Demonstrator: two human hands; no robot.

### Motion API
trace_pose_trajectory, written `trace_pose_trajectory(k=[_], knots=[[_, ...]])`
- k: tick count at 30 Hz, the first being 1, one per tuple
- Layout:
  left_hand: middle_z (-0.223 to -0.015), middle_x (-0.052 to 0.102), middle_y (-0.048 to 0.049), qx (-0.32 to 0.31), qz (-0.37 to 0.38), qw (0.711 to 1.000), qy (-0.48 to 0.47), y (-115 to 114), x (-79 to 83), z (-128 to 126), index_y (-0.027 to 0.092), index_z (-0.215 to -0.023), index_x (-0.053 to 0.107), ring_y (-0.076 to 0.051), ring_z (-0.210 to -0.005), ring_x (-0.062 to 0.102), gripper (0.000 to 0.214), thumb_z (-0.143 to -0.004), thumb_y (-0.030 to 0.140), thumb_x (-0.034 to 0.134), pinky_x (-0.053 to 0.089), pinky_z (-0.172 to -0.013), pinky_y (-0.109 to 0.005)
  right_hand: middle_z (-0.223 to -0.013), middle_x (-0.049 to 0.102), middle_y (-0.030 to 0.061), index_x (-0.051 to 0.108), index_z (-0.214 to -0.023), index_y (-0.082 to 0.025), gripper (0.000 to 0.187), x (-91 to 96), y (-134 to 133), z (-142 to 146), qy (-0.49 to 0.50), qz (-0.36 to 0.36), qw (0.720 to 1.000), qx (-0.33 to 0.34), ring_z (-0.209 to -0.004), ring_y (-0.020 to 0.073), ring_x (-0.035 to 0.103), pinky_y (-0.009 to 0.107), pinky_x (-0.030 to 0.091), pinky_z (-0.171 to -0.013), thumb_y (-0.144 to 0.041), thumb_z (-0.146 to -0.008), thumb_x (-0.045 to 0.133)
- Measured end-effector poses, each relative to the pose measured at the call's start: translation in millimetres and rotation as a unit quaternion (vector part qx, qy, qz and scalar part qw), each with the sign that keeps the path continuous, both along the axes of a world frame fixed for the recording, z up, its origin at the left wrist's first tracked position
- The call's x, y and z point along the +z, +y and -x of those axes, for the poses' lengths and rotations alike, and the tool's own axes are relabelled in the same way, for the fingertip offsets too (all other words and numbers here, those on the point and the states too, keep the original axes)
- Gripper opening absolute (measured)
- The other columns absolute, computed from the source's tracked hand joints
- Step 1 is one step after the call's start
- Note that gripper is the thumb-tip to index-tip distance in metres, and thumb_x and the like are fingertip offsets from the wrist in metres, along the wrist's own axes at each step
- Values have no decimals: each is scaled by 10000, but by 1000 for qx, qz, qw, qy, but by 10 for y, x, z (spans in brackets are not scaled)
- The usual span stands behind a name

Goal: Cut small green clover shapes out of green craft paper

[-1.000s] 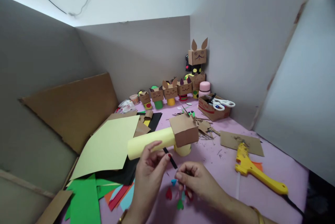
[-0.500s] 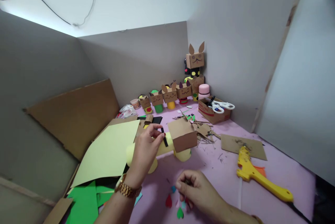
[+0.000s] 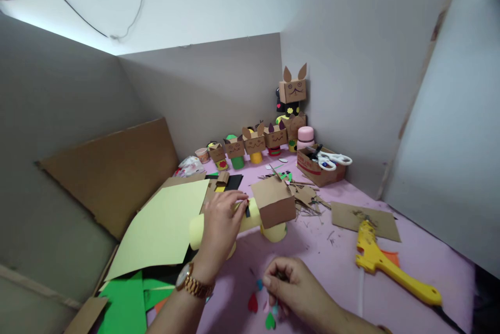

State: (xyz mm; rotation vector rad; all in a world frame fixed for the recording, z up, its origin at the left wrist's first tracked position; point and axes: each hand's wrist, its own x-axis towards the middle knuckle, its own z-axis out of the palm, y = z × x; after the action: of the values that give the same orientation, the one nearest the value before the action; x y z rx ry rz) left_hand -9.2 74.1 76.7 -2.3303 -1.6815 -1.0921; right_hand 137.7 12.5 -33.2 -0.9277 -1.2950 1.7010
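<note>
My left hand (image 3: pixel 221 224) rests on a pale yellow paper tube (image 3: pixel 253 214) and presses a short black paper strip (image 3: pixel 247 210) against it with pinched fingertips. A brown cardboard box (image 3: pixel 273 202) is fixed to the tube's right end, and the figure stands on a yellow roll. My right hand (image 3: pixel 292 284) hovers low over the pink table (image 3: pixel 336 266), fingers curled in a pinch. What it holds is hidden. Small coloured paper hearts (image 3: pixel 253 302) lie under it.
Pale yellow sheet (image 3: pixel 164 224), green paper (image 3: pixel 125 308) and cardboard (image 3: pixel 109 167) lie left. A yellow glue gun (image 3: pixel 386 266) lies right. Finished box-head figures (image 3: pixel 253 141), a pink bottle (image 3: pixel 304 137) and a box with scissors (image 3: pixel 324 162) stand at the back. White partition walls enclose the desk.
My left hand carried the black strip up from near my right hand to the yellow tube and laid it flat there. My right hand stayed low over the paper hearts.
</note>
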Motion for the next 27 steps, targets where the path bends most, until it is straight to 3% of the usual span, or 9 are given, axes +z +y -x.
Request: trace_pose_trajectory(k=[14, 27], knots=[[-1075, 719, -73, 12, 67, 991, 115, -98, 17, 109, 242, -1029, 664, -300, -1004, 594, 248, -812, 330, 583, 325, -794, -415, -442, 536, -50, 513, -650, -156, 487, 4, -2, 13, -9, 12, 1000, -3, -286, 39, 401, 156, 299, -316, -625, -632, 644], [-1149, 676, -91, 3, 118, 984, 131, -79, 87, 118, 216, -1107, 624, -329, -1085, 541, 341, -796, 357, 620, 341, -836, -464, -447, 522, -55, 506, -662, -163, 526, -41, 20, 19, -9, 25, 1000, 2, -290, 39, 386, 170, 304, -321, -665, -593, 645]])
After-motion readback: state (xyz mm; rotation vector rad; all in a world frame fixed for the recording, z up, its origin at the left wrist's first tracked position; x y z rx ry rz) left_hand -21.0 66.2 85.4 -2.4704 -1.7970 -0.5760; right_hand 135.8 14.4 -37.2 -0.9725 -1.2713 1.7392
